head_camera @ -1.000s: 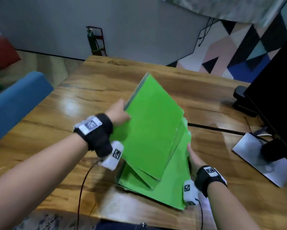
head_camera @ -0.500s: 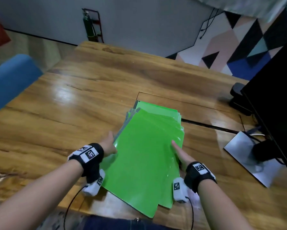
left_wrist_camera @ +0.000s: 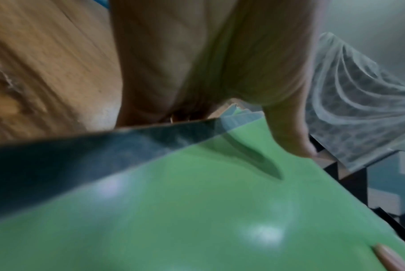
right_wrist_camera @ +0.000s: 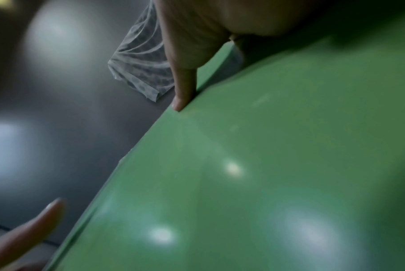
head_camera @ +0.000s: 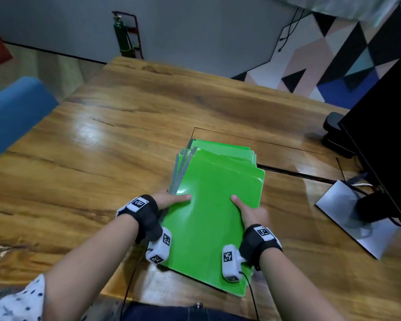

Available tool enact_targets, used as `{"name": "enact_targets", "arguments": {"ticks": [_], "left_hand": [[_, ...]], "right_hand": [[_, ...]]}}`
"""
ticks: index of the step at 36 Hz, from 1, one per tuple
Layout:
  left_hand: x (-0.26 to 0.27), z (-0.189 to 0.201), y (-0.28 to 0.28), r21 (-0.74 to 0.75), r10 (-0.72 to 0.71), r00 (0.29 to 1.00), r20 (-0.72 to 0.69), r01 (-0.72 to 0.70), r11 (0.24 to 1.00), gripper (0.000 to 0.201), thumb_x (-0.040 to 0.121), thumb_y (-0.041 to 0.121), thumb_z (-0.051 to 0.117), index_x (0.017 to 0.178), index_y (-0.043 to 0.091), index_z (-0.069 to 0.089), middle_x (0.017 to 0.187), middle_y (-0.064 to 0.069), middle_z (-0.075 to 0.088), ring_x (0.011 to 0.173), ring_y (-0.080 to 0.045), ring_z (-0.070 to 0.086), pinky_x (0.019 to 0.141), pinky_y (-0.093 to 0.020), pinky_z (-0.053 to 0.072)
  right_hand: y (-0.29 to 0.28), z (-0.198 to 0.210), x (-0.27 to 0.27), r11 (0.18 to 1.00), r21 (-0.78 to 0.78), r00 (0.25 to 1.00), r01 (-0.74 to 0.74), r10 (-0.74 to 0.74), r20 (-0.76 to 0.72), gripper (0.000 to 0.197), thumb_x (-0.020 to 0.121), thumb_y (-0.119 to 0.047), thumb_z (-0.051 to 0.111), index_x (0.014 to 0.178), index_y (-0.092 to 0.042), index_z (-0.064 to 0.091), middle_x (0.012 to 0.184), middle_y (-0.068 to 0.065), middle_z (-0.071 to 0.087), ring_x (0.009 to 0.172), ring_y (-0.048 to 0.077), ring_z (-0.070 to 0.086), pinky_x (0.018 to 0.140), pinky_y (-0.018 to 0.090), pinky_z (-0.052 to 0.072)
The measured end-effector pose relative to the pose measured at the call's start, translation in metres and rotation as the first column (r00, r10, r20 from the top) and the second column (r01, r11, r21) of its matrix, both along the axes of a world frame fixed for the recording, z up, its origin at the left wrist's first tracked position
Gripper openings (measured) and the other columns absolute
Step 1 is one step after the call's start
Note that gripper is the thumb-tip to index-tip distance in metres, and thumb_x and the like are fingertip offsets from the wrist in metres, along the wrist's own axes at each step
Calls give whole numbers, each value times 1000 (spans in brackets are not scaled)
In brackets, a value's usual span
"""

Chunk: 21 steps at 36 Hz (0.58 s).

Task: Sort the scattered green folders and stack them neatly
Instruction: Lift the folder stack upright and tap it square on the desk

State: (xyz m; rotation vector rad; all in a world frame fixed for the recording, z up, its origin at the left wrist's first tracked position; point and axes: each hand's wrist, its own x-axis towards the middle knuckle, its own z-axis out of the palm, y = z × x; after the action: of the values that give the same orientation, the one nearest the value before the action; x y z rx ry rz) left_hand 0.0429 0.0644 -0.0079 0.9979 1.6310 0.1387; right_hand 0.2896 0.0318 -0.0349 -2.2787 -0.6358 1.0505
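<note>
A stack of several green folders (head_camera: 213, 205) lies flat on the wooden table (head_camera: 102, 158), its far edges slightly fanned. My left hand (head_camera: 171, 201) grips the stack's left edge, thumb on the top folder and fingers under the edge. My right hand (head_camera: 248, 209) holds the right edge the same way, thumb on top. In the left wrist view the left hand (left_wrist_camera: 197, 64) curls over the edge of the green folders (left_wrist_camera: 197, 210). In the right wrist view the right hand (right_wrist_camera: 197, 27) lays its thumb along the green folders (right_wrist_camera: 278, 165).
A black monitor (head_camera: 384, 126) stands at the right on a silver base (head_camera: 347, 216), with a black object (head_camera: 333, 135) behind it. A blue chair (head_camera: 14, 112) sits left of the table. A green cylinder (head_camera: 120, 35) stands by the far wall.
The folder that my left hand held tilted up now lies flat on the stack. Both hands have moved to the stack's sides with thumbs on top, and the stack looks squarer.
</note>
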Motion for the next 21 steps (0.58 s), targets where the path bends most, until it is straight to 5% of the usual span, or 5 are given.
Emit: {"name": "enact_targets", "arguments": {"ticks": [3,8,13,17,21], "left_hand": [[-3,-7,10,6,61,993,96,-62,998,134,23,75,80,133,6,48,128,-9,59,114,-27,58,105,-40,41],[-5,9,11,-47,209,961,179,-204,978,131,32,63,88,139,4,41,131,-16,56,117,-35,55,104,-43,40],[6,47,-1,147,319,901,295,-372,916,141,41,51,89,148,-1,13,149,-20,32,133,-33,39,110,-45,32],[8,59,10,321,322,866,382,-451,833,111,69,28,82,148,-1,9,151,-15,27,139,-26,28,114,-41,24],[6,88,13,460,247,872,422,-441,771,66,70,21,82,121,3,45,113,-1,52,111,-16,51,95,-25,37]], "right_hand": [[0,14,-8,997,77,998,-9,5,57,65,57,-66,76,75,-8,53,88,11,62,82,28,60,64,32,47],[2,40,-16,970,230,995,-80,63,82,111,40,-82,69,115,-1,58,117,15,63,107,30,60,89,40,52],[10,72,-10,902,411,991,-134,114,71,90,66,-49,79,134,-3,44,135,12,50,126,27,46,102,38,37],[21,97,-5,803,580,990,-135,138,39,106,61,-54,79,143,-4,33,144,14,40,134,27,37,110,39,30],[31,114,2,672,728,987,-138,150,50,98,38,-76,75,117,-22,51,113,1,64,109,19,61,98,35,46]]}}
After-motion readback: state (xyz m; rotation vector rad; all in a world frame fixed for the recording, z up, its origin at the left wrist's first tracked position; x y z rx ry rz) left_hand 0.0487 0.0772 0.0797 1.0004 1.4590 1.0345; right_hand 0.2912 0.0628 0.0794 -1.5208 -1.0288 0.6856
